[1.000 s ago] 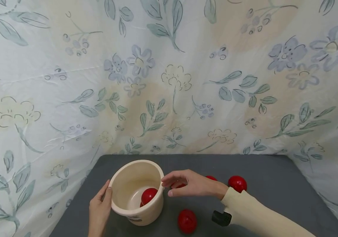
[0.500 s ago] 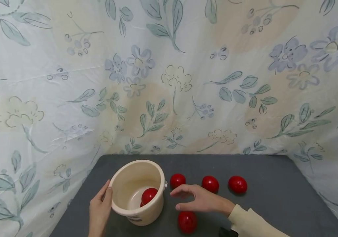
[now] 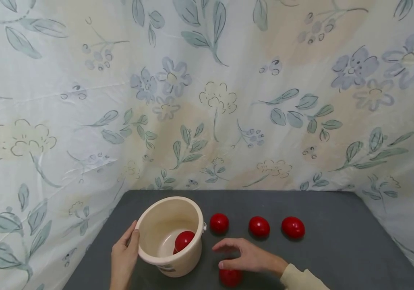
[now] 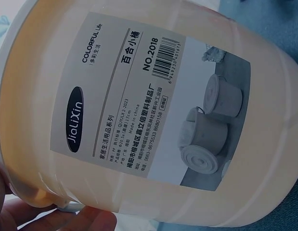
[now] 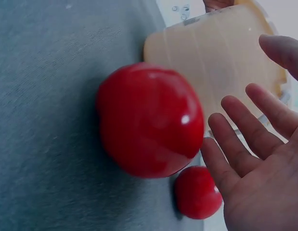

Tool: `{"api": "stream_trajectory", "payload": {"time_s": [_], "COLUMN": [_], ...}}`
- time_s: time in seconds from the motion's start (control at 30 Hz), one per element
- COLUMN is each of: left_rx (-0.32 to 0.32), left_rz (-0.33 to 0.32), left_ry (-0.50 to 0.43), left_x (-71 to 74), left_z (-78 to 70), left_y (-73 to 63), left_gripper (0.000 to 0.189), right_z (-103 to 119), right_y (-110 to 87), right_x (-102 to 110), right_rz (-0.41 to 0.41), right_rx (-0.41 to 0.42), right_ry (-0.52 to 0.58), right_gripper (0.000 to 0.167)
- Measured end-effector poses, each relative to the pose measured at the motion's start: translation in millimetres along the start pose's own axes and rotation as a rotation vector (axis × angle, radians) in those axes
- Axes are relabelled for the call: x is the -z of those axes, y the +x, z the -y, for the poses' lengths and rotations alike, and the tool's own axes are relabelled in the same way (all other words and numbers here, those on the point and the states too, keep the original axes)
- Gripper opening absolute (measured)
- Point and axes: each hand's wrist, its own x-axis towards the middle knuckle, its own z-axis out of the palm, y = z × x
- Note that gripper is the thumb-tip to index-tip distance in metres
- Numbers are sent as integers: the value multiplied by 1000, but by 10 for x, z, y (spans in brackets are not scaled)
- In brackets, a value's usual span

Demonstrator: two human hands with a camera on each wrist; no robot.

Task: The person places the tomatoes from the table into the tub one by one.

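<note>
My left hand [image 3: 125, 249] grips the rim of a cream plastic bucket [image 3: 190, 257], which leans with its mouth towards me. In the left wrist view, the fingers [image 4: 98, 220] show under the rim, beside the bucket's printed label [image 4: 149, 106]. Inside the bucket lies a glossy red apple-like fruit [image 3: 184, 240], with part of another red thing below it. My right hand [image 3: 247, 255] hovers over the nearest red fruit [image 3: 230, 278], partly covering it. Its fingers are spread and hold nothing; in the right wrist view, that fruit [image 5: 149, 120] sits just beyond the fingertips [image 5: 208, 143].
Three more red fruits stand in a row behind my right hand: one near the bucket [image 3: 219, 223], a middle fruit [image 3: 259, 227] and a right-hand fruit [image 3: 293, 228]. The dark grey table [image 3: 337, 249] meets a floral cloth [image 3: 228, 121] at the back and sides.
My right hand has moved from beside the bucket's rim, right and towards me, to above the nearest red fruit. The left hand and the bucket stay nearly still.
</note>
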Motion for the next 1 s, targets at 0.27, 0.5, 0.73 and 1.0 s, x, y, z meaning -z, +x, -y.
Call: {"api": "stream_trajectory", "payload": {"time_s": [0.27, 0.5, 0.73, 1.0], "left_rx": [26, 21, 33, 34], "left_rz": [14, 3, -2, 20], "left_ry": [6, -4, -3, 5], "left_x": [-15, -21, -17, -8], "left_z": [-1, -4, -9, -10], "left_y": [-10, -34, -42, -32], "left_gripper": [54, 53, 52, 54], "right_z": [-207, -331, -404, -480], "right_y": [-26, -60, -84, -107], "right_x": [-14, -57, -99, -135], "right_rz": [-6, -2, -8, -26], "right_rx": [-41, -53, -76, -96], "right_ry": [23, 29, 60, 82], "right_gripper": [44, 45, 47, 60]}}
